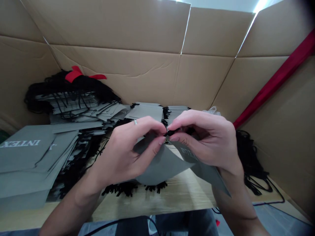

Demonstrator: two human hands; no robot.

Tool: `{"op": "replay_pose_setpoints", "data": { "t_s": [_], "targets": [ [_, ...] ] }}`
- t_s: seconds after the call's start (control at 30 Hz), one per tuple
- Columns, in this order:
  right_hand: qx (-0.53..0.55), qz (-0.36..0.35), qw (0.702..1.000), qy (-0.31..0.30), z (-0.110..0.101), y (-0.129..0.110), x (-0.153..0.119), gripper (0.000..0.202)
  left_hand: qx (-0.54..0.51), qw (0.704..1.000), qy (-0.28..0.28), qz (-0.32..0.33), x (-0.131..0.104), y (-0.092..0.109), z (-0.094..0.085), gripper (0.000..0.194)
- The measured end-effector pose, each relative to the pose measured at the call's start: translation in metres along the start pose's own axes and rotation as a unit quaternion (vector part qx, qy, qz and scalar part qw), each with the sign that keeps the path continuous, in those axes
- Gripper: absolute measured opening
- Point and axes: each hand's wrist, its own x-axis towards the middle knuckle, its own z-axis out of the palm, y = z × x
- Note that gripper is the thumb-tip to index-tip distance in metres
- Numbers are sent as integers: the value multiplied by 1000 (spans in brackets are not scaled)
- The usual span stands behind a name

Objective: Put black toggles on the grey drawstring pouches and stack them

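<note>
A grey printed card sleeve [162,166], curved and partly folded, hangs below my two hands over the table. Pale lettering shows on its right part. My left hand [130,150], with a ring on one finger, pinches one end of a short black cord [173,131] at the top of the sleeve. From the other side, my right hand [211,139] pinches the same cord between thumb and forefinger. The fingertips almost meet, and they hide how the cord passes through the sleeve.
Grey printed sleeves [22,154] with black cord ends lie stacked at the left. Behind them rises a heap of black cords [59,80] with red strips. More stacks [145,110] stand at the back. Black cords [251,160] lie right. Cardboard walls [137,68] enclose the wooden table [182,196].
</note>
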Motion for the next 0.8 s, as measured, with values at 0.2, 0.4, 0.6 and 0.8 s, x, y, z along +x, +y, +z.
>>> {"op": "replay_pose_setpoints", "data": {
  "t_s": [0.2,0.4,0.6,0.8],
  "targets": [
    [58,16,998,28,6,5,-2,34,-99,993,62,20,-2,-5,8,31],
    [4,5,999,51,1,1,-5,36,-90,993,78,11,-1,-4,9,38],
    [-47,15,999,16,-1,-7,-3,13,-128,991,49,-11,1,-5,9,32],
    [-44,62,997,-5,0,-9,-4,8,-118,992,37,-8,0,-5,10,28]
  ]
}}
